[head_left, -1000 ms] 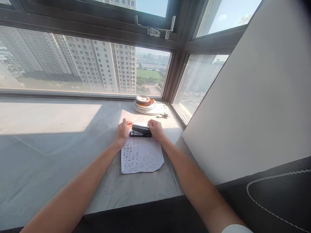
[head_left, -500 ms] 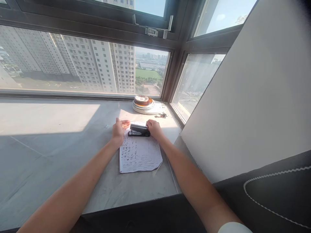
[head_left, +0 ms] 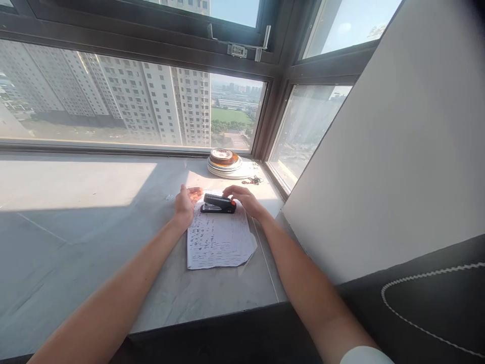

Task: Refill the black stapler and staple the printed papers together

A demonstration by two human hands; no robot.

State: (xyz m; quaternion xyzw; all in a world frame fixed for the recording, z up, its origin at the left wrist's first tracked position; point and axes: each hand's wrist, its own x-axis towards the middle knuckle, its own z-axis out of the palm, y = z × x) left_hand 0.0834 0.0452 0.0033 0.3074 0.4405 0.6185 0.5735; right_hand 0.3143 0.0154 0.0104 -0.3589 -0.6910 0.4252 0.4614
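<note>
The right hand [head_left: 244, 199], curled around the stapler's rear half a second ago, now has straighter fingers over that end, baring an orange-red piece [head_left: 233, 202]; whether they grip it I cannot tell. Under these fingers, the black stapler [head_left: 216, 203] stays on the written paper [head_left: 222, 247]. Beyond its front end, the left hand [head_left: 185, 205] remains empty, thumb and fingers apart. Stacked plates [head_left: 225, 167] sit beyond both hands.
</note>
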